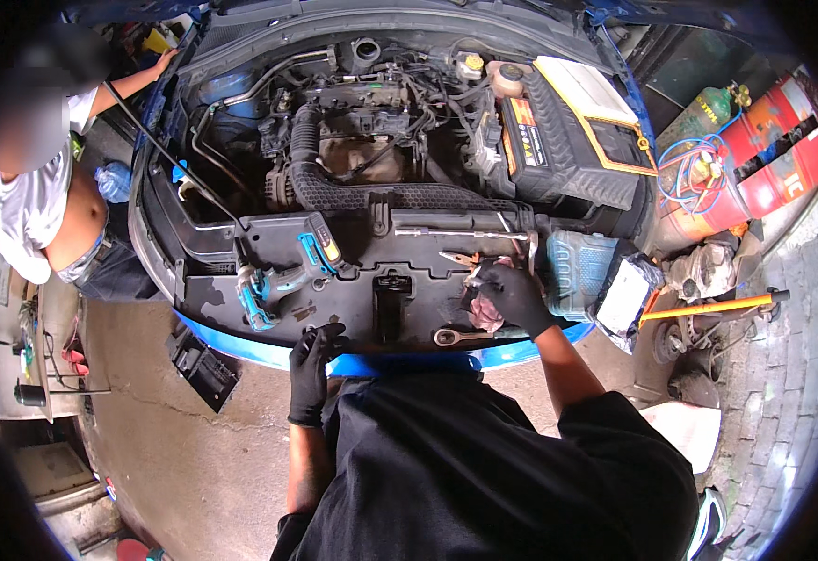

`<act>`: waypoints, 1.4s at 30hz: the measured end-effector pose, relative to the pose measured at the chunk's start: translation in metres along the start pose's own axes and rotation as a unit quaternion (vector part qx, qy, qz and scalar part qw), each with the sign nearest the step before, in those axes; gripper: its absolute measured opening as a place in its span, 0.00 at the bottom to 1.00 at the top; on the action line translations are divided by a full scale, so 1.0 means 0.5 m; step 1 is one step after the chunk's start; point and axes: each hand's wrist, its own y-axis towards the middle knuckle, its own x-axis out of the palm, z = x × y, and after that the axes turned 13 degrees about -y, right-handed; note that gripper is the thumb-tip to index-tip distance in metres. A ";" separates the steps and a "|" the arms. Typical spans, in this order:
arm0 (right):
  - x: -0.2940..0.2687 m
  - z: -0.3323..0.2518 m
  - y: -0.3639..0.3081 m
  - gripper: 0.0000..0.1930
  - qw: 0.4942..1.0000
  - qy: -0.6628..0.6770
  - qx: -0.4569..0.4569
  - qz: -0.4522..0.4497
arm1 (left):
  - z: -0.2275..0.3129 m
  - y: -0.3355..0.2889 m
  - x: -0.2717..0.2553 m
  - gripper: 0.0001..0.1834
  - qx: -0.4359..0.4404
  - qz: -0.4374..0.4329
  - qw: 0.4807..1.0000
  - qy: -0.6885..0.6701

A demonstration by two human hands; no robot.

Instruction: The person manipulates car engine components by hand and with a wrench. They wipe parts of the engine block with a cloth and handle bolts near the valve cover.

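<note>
My right hand [512, 294], black glove, is down on the right part of the black front panel [334, 309] of the blue car, fingers curled around a pinkish rag [484, 313] bunched under the palm; something small and metal shows at the fingertips, can't tell what it is. My left hand [311, 369], also gloved, rests at the panel's front edge, fingers bent loosely over the lip, holding nothing. A ring spanner [456, 336] lies on the panel just in front of the right hand, near the rag. Pliers with orange handles [458, 258] lie just behind that hand, and a long chrome bar tool [456, 232] lies farther back along the panel. A teal cordless impact driver [282, 276] lies on the left part of the panel, well apart from both hands. Engine bay open behind: ribbed black intake hose [306, 159], car battery [558, 136] at the right rear. Headlight unit [582, 276] sits just right of my right hand. Another person in a white shirt [30, 201] stands at the left, one hand on the fender. Red gas cylinders [774, 154] lie on the ground at the far right.
</note>
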 end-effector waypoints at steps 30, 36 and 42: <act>-0.192 -0.125 -0.052 0.10 0.964 -0.108 -0.026 0.243 | 0.008 0.018 0.052 0.18 -0.021 -0.065 0.997 0.036; -0.196 -0.137 -0.031 0.09 0.968 -0.041 0.027 0.248 | 0.025 0.009 0.088 0.15 -0.001 -0.074 0.997 0.028; -0.121 -0.193 0.015 0.11 0.906 0.398 0.072 0.123 | 0.050 -0.024 0.119 0.17 0.034 -0.116 0.992 0.017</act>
